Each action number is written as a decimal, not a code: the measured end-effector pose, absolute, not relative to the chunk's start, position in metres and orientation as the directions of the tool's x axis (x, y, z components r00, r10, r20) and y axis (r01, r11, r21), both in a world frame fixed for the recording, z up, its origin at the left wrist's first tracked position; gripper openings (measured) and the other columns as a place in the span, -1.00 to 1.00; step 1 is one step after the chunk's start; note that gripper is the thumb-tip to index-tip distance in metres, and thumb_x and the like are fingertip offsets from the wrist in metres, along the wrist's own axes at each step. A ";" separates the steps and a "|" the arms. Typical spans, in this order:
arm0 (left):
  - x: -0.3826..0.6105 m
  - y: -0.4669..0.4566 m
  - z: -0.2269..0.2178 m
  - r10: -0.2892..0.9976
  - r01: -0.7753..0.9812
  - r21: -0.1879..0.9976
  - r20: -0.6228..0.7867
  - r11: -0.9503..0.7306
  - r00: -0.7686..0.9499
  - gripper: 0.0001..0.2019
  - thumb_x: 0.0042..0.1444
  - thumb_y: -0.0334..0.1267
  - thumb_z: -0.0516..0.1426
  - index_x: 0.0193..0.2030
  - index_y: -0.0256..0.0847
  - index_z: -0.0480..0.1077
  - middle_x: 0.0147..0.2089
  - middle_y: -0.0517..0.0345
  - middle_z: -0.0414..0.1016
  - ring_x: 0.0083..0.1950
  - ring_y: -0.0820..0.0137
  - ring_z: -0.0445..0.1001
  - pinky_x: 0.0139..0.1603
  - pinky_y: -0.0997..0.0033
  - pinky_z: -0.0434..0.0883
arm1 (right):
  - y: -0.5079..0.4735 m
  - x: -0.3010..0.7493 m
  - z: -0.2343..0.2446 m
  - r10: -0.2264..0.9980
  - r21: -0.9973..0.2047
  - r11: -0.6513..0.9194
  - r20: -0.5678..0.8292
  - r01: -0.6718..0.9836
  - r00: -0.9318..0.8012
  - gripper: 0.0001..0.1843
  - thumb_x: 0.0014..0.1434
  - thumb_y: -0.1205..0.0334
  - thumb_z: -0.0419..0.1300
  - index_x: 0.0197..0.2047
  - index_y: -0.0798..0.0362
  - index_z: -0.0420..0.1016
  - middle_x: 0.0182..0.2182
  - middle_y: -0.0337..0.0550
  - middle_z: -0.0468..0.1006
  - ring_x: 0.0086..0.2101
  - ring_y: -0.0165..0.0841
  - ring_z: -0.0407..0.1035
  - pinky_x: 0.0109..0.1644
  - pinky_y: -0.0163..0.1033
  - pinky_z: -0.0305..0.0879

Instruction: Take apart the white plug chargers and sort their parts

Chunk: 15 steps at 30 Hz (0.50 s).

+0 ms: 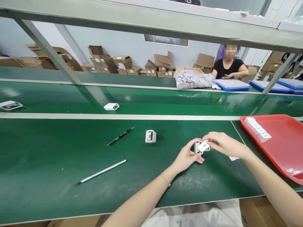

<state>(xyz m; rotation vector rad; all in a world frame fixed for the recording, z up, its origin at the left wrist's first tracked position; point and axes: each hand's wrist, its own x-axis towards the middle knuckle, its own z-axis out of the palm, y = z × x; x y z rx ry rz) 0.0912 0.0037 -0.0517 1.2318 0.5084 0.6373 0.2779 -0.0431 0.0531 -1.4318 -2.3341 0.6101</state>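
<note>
Between the thumb and fingers of my left hand [188, 156] is a small white plastic housing [198, 147], its open side facing me and parts visible inside. My right hand [219, 143] pinches a flat white cover piece [204, 146] with a small dark slot. The cover is tilted and overlaps the housing's right side; whether the two touch I cannot tell. To the left, a similar white housing [151, 136] stands on the green bench with red and dark parts inside. A flat white piece [234, 158] lies partly hidden under my right forearm.
A red tray [284, 148] at the right holds a row of white pieces [258, 128]. Tweezers [120, 136] and a thin white brush-like stick [104, 171] lie leftward. Another white housing [111, 106] sits on the green strip behind. Across, a person [228, 67] sits by blue trays [232, 84].
</note>
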 end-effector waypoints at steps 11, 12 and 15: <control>0.069 -0.017 -0.014 0.705 -0.159 0.987 0.103 0.014 0.702 -0.40 0.08 -0.34 0.17 0.22 -0.08 0.02 0.21 -0.19 0.28 -0.34 0.32 0.60 -0.26 0.30 0.57 | -0.045 0.253 0.054 0.891 -0.642 0.409 0.128 0.648 -0.436 -0.70 0.22 0.17 0.15 0.03 -0.09 0.38 -0.12 -0.15 0.35 -0.23 -0.37 0.34 -0.13 -0.24 0.34; 0.067 -0.019 -0.009 0.696 -0.171 0.985 0.129 -0.009 0.707 -0.41 0.09 -0.34 0.16 0.22 -0.03 0.01 0.31 -0.19 0.14 -0.34 0.36 0.60 -0.27 0.33 0.58 | -0.048 0.253 0.053 0.910 -0.673 0.377 0.142 0.637 -0.389 -0.56 0.17 0.16 0.20 0.13 -0.13 0.29 -0.03 -0.13 0.31 -0.18 -0.35 0.33 -0.08 -0.22 0.35; 0.060 -0.027 0.008 0.619 -0.152 0.981 0.193 -0.119 0.761 -0.42 0.12 -0.40 0.11 0.23 0.03 0.00 0.33 -0.10 0.10 -0.31 0.41 0.59 -0.28 0.44 0.56 | -0.059 0.256 0.052 0.931 -0.787 0.268 0.064 0.556 -0.359 -0.31 0.08 0.10 0.28 0.24 -0.14 0.13 0.05 -0.10 0.29 -0.10 -0.31 0.32 -0.01 -0.15 0.35</control>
